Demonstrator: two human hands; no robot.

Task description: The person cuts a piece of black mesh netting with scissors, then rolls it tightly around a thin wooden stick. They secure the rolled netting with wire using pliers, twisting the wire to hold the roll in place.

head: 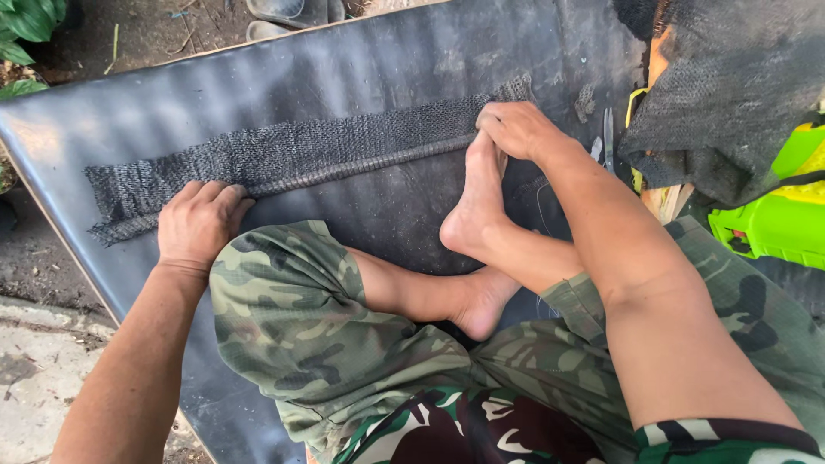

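While both hands press the mesh strip [292, 155] (folded), scissors [607, 137] lie beside.

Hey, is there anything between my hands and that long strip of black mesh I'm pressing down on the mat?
Nothing visible. The left hand lies flat on the mesh strip near its left end, and the right hand presses it near its right end. A bare foot sits directly below the right hand, beside it rather than in between.
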